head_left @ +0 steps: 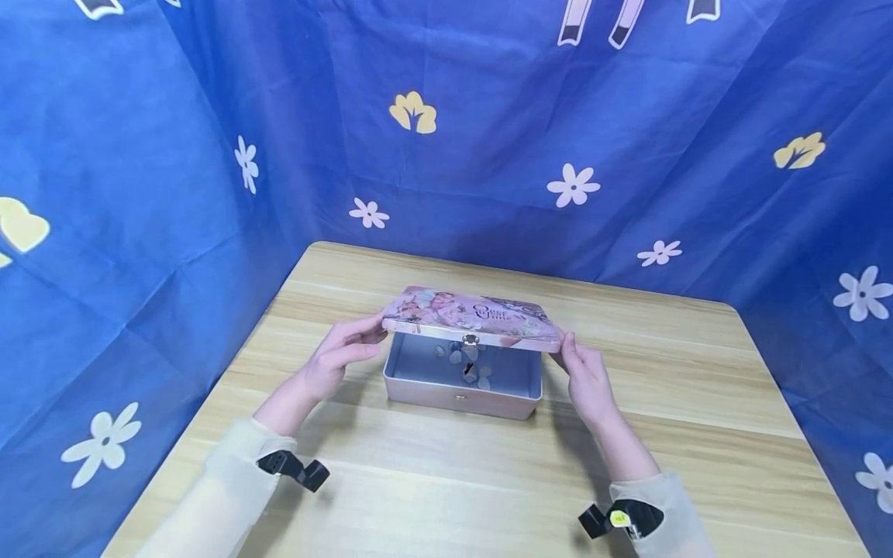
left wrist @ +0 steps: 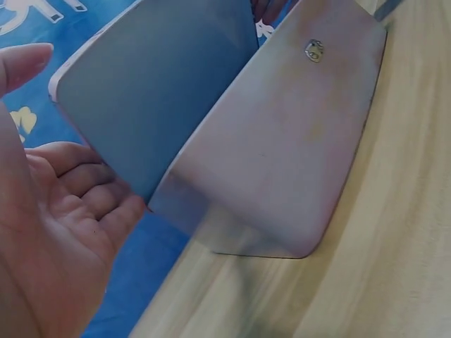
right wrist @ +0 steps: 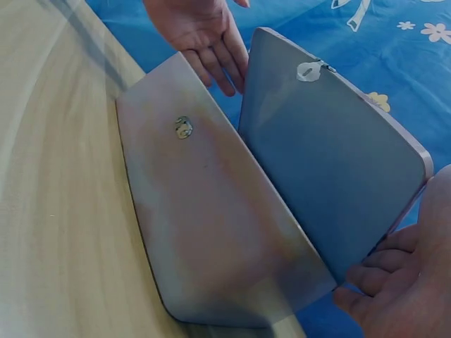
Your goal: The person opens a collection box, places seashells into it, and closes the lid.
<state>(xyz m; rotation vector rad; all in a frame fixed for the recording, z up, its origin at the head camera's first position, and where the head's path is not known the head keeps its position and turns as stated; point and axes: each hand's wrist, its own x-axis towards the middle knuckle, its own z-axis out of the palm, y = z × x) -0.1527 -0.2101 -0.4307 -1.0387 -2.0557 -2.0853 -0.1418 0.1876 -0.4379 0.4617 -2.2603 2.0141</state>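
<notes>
A pink tin box (head_left: 446, 395) with a silvery inside stands on the table, its hinged lid (head_left: 474, 314) partly raised. The lid carries a printed picture and a metal clasp (head_left: 470, 339) at its front edge. With its fingertips my left hand (head_left: 331, 360) touches the lid's left side, thumb held apart. At the lid's right front corner is my right hand (head_left: 586, 372), its thumb beside the edge and its fingers against the side. In the right wrist view the lid's inner face (right wrist: 331, 155) is plain grey-blue. Pale flower shapes (head_left: 470, 364) show within the box.
The box stands on a light wooden table (head_left: 432, 488). Blue cloth (head_left: 488, 155) with white and yellow flower prints hangs behind the table and at both sides. A black camera is strapped on each wrist.
</notes>
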